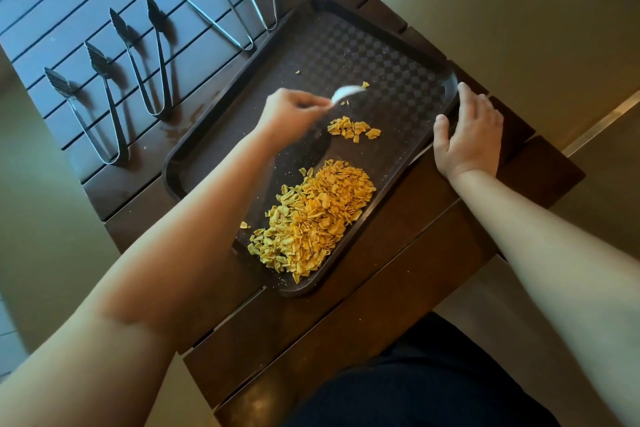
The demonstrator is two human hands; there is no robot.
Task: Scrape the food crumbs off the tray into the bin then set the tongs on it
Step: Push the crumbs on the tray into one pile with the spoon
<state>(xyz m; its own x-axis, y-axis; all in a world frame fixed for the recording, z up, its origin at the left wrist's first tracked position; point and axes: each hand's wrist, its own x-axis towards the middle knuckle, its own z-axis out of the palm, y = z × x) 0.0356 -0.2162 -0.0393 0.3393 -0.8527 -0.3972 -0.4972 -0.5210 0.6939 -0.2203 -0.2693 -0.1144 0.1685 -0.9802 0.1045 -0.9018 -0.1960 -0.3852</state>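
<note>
Tongs (104,107) left of tray (346,38)

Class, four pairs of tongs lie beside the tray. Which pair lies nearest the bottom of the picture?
The leftmost tongs: a pair with broad leaf-shaped tips, its closed bend lying lower in the picture than the other three pairs.

Slatted wooden table (408,274) bears tray (346,42), tongs (156,55)
</note>
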